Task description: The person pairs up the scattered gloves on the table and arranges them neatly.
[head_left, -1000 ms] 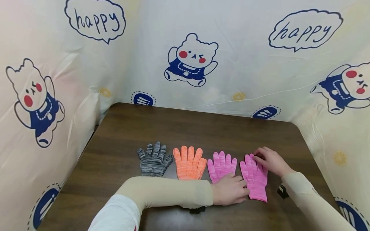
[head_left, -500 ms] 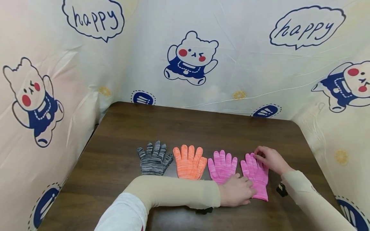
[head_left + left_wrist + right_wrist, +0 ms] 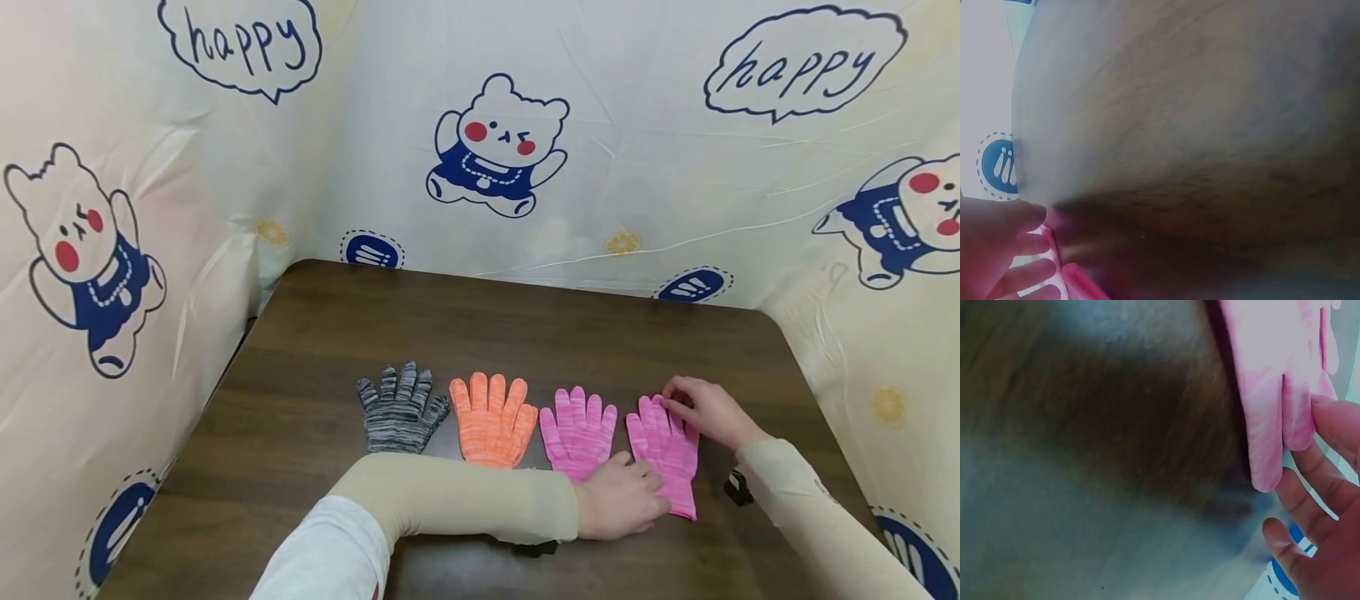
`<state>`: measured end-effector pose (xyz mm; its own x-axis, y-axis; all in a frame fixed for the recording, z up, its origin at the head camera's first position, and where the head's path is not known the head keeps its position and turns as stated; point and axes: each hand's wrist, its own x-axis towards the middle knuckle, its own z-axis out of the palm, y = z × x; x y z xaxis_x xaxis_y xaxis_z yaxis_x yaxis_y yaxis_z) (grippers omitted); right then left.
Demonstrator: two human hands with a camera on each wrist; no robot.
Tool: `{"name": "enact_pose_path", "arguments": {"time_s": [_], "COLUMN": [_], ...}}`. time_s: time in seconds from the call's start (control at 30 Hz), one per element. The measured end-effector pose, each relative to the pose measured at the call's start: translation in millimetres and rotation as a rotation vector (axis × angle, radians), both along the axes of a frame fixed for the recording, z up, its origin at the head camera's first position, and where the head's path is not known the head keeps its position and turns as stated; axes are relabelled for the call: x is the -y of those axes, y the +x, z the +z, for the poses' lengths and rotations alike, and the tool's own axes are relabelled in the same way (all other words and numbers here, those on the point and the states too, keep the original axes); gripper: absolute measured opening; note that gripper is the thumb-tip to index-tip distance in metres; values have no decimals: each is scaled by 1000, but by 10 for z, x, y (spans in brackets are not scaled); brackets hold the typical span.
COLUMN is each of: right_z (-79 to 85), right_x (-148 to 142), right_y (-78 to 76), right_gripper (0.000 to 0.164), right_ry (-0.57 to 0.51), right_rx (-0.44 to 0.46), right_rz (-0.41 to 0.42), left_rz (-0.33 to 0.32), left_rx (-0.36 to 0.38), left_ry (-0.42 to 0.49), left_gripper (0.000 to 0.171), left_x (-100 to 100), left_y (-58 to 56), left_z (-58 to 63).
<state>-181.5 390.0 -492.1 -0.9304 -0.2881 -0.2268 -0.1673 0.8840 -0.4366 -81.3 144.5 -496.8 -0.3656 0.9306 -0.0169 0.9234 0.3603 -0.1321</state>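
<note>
A pink knit glove (image 3: 663,458) lies at the right end of a row on the table, fingers pointing away. My right hand (image 3: 708,412) pinches its fingertips; the right wrist view shows the thumb (image 3: 1335,422) over a glove finger and other fingers behind it. My left hand (image 3: 621,498) reaches across to the same glove's cuff. In the left wrist view its fairly straight fingers (image 3: 1025,272) meet the pink cuff edge (image 3: 1055,253). A second pink glove (image 3: 577,433) lies flat just left, its lower part hidden behind the left hand and sleeve.
Further left lie an orange glove (image 3: 491,421) and a grey-black glove (image 3: 401,417), lower parts covered by the left sleeve (image 3: 465,496). The brown wooden table (image 3: 525,321) has rounded far corners. A printed curtain (image 3: 360,142) encloses it at the back and sides.
My left hand has slid right, from the left edge of the rightmost pink glove onto its cuff. The right hand stays at the glove's fingertips. The view has tilted slightly.
</note>
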Motion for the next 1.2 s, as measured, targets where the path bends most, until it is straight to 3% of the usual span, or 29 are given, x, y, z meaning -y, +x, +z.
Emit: {"name": "enact_pose_path", "arguments": {"time_s": [0.53, 0.93, 1.2], "right_z": [25, 392, 485], "right_x": [-13, -8, 103], "right_y": [-35, -55, -66], "right_gripper": [9, 5, 4], "right_ry": [-12, 2, 17], "right_rx": [-1, -148, -175], "right_rz": [72, 104, 133], "left_rz": [-21, -56, -65], "left_rx": [-49, -133, -162], "left_ry": [-58, 46, 46], "left_gripper": [22, 21, 22], "left_x": [-69, 44, 188], "left_y": [22, -35, -64], "left_z": [17, 35, 59]}}
